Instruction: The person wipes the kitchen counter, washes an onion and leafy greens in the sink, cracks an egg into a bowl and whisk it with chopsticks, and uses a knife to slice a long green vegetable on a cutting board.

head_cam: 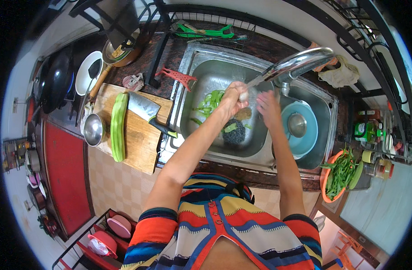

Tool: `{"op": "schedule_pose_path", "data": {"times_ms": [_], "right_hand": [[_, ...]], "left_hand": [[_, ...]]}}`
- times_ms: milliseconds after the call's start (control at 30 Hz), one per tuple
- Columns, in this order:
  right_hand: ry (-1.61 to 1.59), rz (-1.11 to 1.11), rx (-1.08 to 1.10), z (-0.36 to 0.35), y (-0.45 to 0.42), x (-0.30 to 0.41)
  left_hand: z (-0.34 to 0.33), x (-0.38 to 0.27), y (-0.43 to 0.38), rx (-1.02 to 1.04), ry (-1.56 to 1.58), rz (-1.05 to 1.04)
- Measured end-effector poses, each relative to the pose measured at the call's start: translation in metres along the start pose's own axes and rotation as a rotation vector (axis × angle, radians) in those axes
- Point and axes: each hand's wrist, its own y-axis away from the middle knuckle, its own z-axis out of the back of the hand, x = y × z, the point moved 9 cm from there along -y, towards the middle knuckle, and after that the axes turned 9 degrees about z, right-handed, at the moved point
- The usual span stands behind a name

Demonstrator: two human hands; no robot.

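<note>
My left hand is closed around a small, round, whitish thing, mostly covered by the fingers, beneath the running chrome faucet. Just right of it, my right hand is blurred, its fingers extended and nothing visible in it. Both are over the steel sink basin. Green peelings lie in that basin, along with a dark mesh scrubber and a brownish scrubber. A red perforated peeler-like tool rests across the basin's left rim.
Left of the sink, a wooden cutting board bears a peeled green gourd, a cleaver and a steel bowl. The right basin holds a blue tub with a metal bowl. An orange basket contains leafy greens.
</note>
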Motion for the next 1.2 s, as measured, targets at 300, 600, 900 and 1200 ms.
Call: {"op": "schedule_pose_path", "data": {"times_ms": [300,600,900,1200], "right_hand": [[-0.133,0.023,-0.363,0.127,-0.049,0.043],[0.519,-0.014,-0.011,0.029,-0.007,0.062],[0.714,0.284,0.569,-0.188,0.175,-0.064],[0.637,0.310,0.106,-0.201,0.238,-0.095]], "left_hand": [[0.037,0.000,0.031,-0.137,-0.441,-0.038],[0.095,0.020,0.095,-0.326,-0.395,-0.015],[0.177,0.027,0.143,-0.336,-0.571,-0.131],[0.187,0.030,0.207,0.082,-0.764,-0.014]]}}
